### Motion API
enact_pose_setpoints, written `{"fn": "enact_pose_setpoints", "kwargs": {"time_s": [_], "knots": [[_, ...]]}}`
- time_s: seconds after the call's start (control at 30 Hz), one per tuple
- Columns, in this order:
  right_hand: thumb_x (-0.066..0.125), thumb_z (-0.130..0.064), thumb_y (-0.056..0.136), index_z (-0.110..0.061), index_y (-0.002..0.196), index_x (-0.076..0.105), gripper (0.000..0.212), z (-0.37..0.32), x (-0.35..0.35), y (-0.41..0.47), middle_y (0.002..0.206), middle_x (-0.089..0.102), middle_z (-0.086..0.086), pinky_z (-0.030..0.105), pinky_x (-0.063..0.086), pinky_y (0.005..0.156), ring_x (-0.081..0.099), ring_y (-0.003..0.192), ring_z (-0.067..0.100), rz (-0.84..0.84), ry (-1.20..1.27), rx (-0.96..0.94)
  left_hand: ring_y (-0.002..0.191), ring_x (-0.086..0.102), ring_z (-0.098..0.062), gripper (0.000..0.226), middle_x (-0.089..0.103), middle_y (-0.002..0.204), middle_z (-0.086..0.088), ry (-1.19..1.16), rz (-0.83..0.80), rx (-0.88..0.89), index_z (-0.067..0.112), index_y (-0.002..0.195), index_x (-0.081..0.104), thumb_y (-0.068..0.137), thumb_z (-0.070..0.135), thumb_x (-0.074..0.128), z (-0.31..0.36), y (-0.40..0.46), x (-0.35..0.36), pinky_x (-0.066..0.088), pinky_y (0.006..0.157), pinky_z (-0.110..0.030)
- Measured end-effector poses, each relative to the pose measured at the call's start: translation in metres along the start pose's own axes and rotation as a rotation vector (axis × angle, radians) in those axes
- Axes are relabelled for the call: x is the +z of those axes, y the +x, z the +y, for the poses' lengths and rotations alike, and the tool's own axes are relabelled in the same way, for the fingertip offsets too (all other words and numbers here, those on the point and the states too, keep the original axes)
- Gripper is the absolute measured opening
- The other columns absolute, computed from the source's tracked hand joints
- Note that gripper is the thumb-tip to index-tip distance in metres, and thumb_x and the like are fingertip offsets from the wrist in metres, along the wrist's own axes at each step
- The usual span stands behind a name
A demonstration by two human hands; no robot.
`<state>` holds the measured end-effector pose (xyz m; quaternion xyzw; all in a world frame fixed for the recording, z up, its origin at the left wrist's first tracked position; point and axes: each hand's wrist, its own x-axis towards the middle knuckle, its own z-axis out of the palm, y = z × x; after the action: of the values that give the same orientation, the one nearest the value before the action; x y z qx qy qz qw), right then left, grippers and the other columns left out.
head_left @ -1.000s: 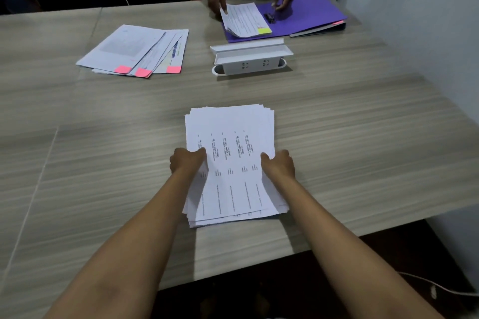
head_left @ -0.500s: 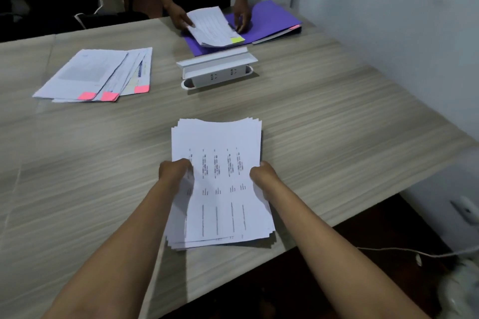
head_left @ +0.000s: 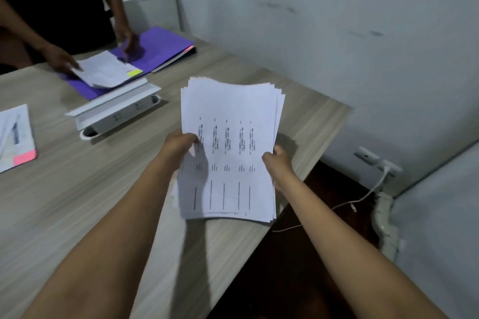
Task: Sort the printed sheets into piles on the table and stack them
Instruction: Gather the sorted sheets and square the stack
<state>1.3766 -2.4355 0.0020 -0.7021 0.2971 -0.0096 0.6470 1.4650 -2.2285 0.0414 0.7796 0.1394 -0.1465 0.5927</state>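
Note:
A thick stack of printed white sheets with columns of small black text is held up off the wooden table, over its right front corner. My left hand grips the stack's left edge, thumb on top. My right hand grips the right edge. The sheets are slightly fanned at the top. At the far left edge lies another pile of sheets with a pink sticky tab.
A white power strip box sits mid-table. Beyond it another person's hands rest on sheets with a yellow tab over a purple folder. A wall, wall socket and white cable are to the right, past the table edge.
I have lifted the stack off the table and carried it to the right, toward the table's corner. The view has swung right, so the pink-tabbed pile is now at the left edge.

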Motion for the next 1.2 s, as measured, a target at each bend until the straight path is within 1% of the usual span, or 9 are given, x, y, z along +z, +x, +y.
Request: {"fn": "enact_pose_setpoints", "kwargs": {"time_s": [0.13,0.27,0.33,0.5,0.67,0.83,0.97,1.1,1.2], "knots": [[0.039,-0.003,0.083,-0.018,0.082,0.052,0.020,-0.035,-0.031,0.010,0.080,0.058,0.000,0.025,0.039,0.055,0.050,0.068,0.016,0.179,-0.010,-0.181,0.064,0.054,-0.018,0.026,0.061,0.092,-0.010,-0.034,-0.045,0.199,0.009,0.099,0.063,0.077,-0.003,0.058,0.054,0.006,0.031,0.041,0.049,-0.023],[0.040,-0.004,0.084,-0.020,0.095,0.052,0.023,-0.052,-0.044,0.017,0.091,0.063,0.001,0.030,0.050,0.070,0.059,0.083,0.019,0.270,0.017,-0.276,0.087,0.061,-0.029,0.034,0.064,0.104,-0.013,-0.062,-0.086,0.322,0.000,0.111,0.063,0.078,-0.005,0.055,0.084,0.009,0.043,0.052,0.079,-0.037],[0.041,-0.005,0.086,-0.027,0.092,0.050,0.024,-0.050,-0.044,0.016,0.084,0.060,-0.008,0.025,0.046,0.063,0.057,0.075,0.014,0.274,0.008,-0.293,0.090,0.060,-0.030,0.032,0.064,0.103,-0.014,-0.061,-0.108,0.337,0.000,0.108,0.063,0.078,-0.007,0.055,0.081,0.009,0.043,0.051,0.081,-0.041],[0.045,-0.008,0.085,-0.029,0.093,0.047,0.023,-0.034,-0.037,0.012,0.088,0.060,-0.010,0.026,0.050,0.066,0.059,0.077,0.011,0.232,0.008,-0.271,0.071,0.057,-0.021,0.021,0.059,0.077,-0.005,-0.100,-0.133,0.318,0.009,0.074,0.060,0.074,-0.011,0.053,0.066,0.008,0.040,0.044,0.054,-0.027],[0.044,-0.011,0.084,-0.028,0.095,0.045,0.020,-0.050,-0.031,0.008,0.091,0.059,-0.010,0.025,0.051,0.065,0.059,0.079,0.010,0.268,0.113,-0.342,0.078,0.062,-0.022,0.034,0.061,0.089,-0.009,-0.173,-0.164,0.391,0.004,0.103,0.055,0.072,-0.011,0.056,0.063,0.004,0.038,0.051,0.059,-0.031],[0.040,-0.006,0.084,-0.025,0.085,0.044,0.019,-0.059,-0.029,0.003,0.081,0.053,-0.004,0.027,0.044,0.059,0.053,0.074,0.017,0.240,0.184,-0.319,0.086,0.065,-0.031,0.021,0.067,0.091,-0.013,-0.135,-0.257,0.355,0.009,0.088,0.060,0.077,-0.009,0.058,0.053,0.001,0.035,0.056,0.069,-0.039],[0.052,-0.033,0.084,-0.029,0.085,0.043,0.010,-0.072,-0.030,-0.005,0.088,0.055,-0.001,0.037,0.047,0.071,0.057,0.086,0.022,0.269,0.377,-0.360,0.100,0.062,-0.041,0.030,0.064,0.110,-0.027,-0.092,-0.339,0.363,0.000,0.106,0.057,0.077,-0.008,0.061,0.049,-0.003,0.031,0.052,0.087,-0.055],[0.049,-0.066,0.080,-0.017,0.113,0.051,0.059,-0.104,-0.027,-0.014,0.100,0.057,0.002,0.038,0.048,0.085,0.056,0.092,0.018,0.390,0.424,-0.451,0.101,0.062,-0.041,0.032,0.063,0.111,-0.027,-0.099,-0.316,0.369,0.001,0.105,0.056,0.076,-0.010,0.061,0.047,-0.012,0.038,0.053,0.087,-0.053],[0.052,-0.058,0.083,-0.010,0.106,0.057,0.053,-0.126,-0.025,-0.016,0.104,0.059,0.002,0.036,0.048,0.087,0.056,0.098,0.018,0.491,0.420,-0.369,0.100,0.062,-0.040,0.026,0.064,0.108,-0.026,-0.096,-0.292,0.358,0.003,0.097,0.058,0.077,-0.013,0.057,0.046,-0.013,0.041,0.052,0.088,-0.052]]}}
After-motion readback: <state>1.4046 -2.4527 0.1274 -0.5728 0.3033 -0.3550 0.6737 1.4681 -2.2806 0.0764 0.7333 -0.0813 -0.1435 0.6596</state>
